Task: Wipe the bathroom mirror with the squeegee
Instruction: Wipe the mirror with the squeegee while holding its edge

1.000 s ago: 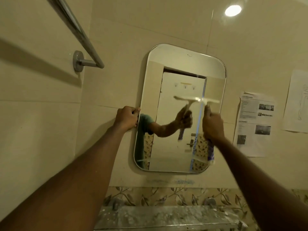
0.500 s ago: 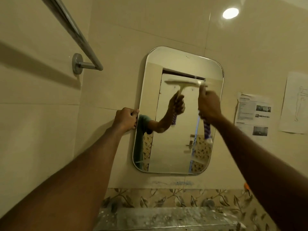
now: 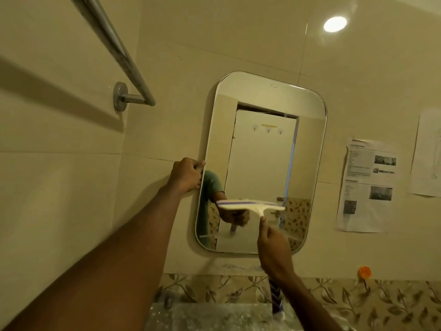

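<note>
Low on the mirror (image 3: pixel 262 144), the squeegee (image 3: pixel 250 205) sits gripped by the right hand (image 3: pixel 274 252) while the left hand (image 3: pixel 187 175) clutches its left edge: this stroke looks nearly done, bottom strip yet to wipe.

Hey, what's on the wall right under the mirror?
A leaf-patterned tile band runs under the mirror, with a speckled ledge below it. The right hand and squeegee handle cover part of the band.

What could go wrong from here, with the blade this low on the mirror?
The squeegee sits near the bottom of the mirror; a downstroke may knock its handle end into the shelf below. The left hand grips the mirror's left edge, so hard pressure from the right hand might shift the glass.
</note>
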Available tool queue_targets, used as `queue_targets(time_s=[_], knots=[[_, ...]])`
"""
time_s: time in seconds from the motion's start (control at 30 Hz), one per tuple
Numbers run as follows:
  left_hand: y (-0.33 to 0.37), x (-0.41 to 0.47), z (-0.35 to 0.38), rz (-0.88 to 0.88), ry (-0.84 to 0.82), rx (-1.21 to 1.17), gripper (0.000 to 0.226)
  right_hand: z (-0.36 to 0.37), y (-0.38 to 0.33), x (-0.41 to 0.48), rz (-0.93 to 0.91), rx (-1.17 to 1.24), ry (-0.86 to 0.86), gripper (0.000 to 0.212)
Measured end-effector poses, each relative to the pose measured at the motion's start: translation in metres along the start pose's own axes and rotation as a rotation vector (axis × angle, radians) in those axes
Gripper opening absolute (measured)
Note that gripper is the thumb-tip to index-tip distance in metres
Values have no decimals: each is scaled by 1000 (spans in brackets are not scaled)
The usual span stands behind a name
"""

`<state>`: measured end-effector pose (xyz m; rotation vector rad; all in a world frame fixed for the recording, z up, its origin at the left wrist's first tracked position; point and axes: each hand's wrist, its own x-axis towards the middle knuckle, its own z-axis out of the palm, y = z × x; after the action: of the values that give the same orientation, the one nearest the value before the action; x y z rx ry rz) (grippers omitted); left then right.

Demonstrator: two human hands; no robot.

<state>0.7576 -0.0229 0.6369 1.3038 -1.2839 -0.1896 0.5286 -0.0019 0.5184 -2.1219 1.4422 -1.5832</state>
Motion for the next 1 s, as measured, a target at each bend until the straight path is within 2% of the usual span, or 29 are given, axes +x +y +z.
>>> queue_targets(time_s=[0.17,0.33,0.47,0.57,0.7,0.77,0.87,0.93,1.0], knots=[[3,-1,-1,-1,-16,5,32,-70,-75,111,-56,139,155,56],[2,-2,0,8,-7,-17,32,-121,-132,184,-36,134,195,45],[2,0,-1,14,-18,12,33,-113,-119,186,-25,98,136,44],[1,1,0,20,-12,28,34,-86,-85,147,43,60,85,55],[2,2,-1,-7,-19,20,35,-68,-56,95,95,-28,-9,59],[3,3,-1,-19,-29,10,33,-85,-66,105,55,-18,-5,55],[4,4,-1,-35,-45,-13,29,-128,-97,152,-29,42,141,51],[3,5,-2,-35,-50,-21,29,-154,-115,185,-14,78,186,50],[2,7,-3,-37,-60,-31,29,-166,-119,203,39,75,146,48]])
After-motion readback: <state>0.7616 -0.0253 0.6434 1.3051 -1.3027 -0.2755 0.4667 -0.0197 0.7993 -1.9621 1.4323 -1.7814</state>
